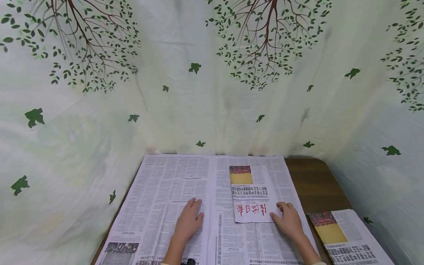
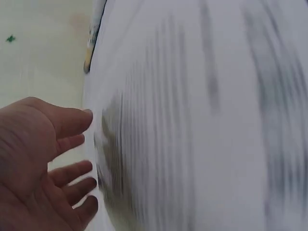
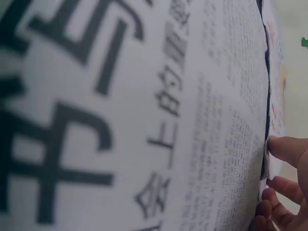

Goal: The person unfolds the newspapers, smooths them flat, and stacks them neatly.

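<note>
A folded newspaper [image 1: 253, 197] with a red masthead and a yellow-and-red picture lies on the right half of a spread newspaper [image 1: 165, 191]. At its near right corner is my right hand [image 1: 290, 220], thumb on the paper's margin and the other fingers curled by its edge. In the right wrist view the thumb [image 3: 284, 148] touches the folded newspaper's edge. My left hand [image 1: 189, 219] is over the spread sheet, left of its centre crease, holding nothing. Its fingers are loosely bent and apart in the left wrist view, where the hand [image 2: 43, 154] appears beside the printed page.
Another folded newspaper stack [image 1: 351, 235] lies at the near right of the brown table [image 1: 314, 180]. A pale curtain [image 1: 212, 110] with printed trees and leaves hangs behind and on both sides. A dark picture [image 1: 119, 253] is printed on the sheet's near left.
</note>
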`<state>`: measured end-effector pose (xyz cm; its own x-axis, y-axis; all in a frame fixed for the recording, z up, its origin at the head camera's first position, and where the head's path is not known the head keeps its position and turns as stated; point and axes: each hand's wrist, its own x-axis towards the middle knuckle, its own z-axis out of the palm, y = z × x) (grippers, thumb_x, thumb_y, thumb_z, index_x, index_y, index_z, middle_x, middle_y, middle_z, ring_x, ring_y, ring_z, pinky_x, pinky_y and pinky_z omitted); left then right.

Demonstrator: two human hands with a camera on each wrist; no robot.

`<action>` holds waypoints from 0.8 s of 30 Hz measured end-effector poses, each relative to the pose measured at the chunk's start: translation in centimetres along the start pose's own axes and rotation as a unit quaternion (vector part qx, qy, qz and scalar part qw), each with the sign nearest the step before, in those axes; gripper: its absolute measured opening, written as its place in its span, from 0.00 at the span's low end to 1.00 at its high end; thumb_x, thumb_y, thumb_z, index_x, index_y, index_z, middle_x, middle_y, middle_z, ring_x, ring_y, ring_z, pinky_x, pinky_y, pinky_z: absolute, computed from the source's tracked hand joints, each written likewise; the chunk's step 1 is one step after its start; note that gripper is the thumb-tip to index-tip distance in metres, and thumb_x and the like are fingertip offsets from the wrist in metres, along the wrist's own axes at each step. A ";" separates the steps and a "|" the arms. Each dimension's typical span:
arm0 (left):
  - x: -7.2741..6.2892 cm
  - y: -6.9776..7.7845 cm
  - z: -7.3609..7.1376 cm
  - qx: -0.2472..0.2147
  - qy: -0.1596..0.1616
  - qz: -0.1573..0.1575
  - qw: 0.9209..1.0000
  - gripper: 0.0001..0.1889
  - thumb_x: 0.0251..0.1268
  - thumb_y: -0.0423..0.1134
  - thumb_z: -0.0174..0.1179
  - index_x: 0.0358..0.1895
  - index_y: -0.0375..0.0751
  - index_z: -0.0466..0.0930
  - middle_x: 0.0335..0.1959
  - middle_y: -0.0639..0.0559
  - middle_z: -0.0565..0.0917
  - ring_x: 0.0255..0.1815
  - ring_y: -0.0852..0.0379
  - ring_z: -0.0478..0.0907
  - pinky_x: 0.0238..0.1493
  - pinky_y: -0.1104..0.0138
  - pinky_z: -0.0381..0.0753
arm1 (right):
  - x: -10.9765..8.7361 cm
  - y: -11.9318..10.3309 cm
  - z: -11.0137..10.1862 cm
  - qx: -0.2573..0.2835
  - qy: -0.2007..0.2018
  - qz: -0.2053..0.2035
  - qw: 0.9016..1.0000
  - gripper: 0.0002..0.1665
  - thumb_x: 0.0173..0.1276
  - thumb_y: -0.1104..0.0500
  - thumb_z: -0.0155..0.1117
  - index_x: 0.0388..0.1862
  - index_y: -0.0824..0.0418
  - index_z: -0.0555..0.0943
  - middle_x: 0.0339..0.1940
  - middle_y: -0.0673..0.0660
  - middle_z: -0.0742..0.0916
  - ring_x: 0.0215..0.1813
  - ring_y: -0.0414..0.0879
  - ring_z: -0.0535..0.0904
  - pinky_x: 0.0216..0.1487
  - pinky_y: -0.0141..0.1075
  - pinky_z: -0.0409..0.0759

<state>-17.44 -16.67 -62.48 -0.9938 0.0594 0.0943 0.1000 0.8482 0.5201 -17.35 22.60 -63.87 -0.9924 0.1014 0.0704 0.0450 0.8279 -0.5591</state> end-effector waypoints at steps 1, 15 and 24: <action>0.2 0.7 0.5 -0.004 -0.007 0.017 1.000 0.29 0.71 0.43 0.62 0.73 0.40 0.73 0.76 0.36 0.69 0.76 0.36 0.68 0.74 0.44 0.69 | 0.0 0.1 0.0 -0.003 0.000 -0.001 1.000 0.31 0.65 0.50 0.74 0.61 0.66 0.80 0.48 0.63 0.82 0.46 0.55 0.80 0.47 0.52 0.78; 1.3 5.5 4.5 -0.034 -0.068 0.095 0.993 0.37 0.63 0.57 0.69 0.74 0.48 0.72 0.74 0.48 0.73 0.75 0.45 0.71 0.74 0.51 0.71 | -0.7 0.0 0.4 0.004 0.002 -0.004 1.000 0.32 0.64 0.50 0.75 0.62 0.64 0.81 0.49 0.64 0.81 0.46 0.57 0.78 0.46 0.53 0.75; 1.1 5.8 4.5 -0.033 -0.091 0.093 0.991 0.54 0.42 0.67 0.78 0.76 0.52 0.70 0.77 0.43 0.68 0.76 0.39 0.68 0.72 0.47 0.73 | -1.0 -0.7 0.6 0.015 -0.021 -0.026 0.999 0.29 0.64 0.54 0.75 0.62 0.63 0.82 0.48 0.58 0.84 0.43 0.48 0.76 0.45 0.43 0.72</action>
<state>-18.17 -9.26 -63.19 -0.9498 0.3100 0.0429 0.2792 0.7773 0.5637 -16.48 21.59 -64.10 -0.9972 0.0350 0.0663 -0.0100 0.8146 -0.5799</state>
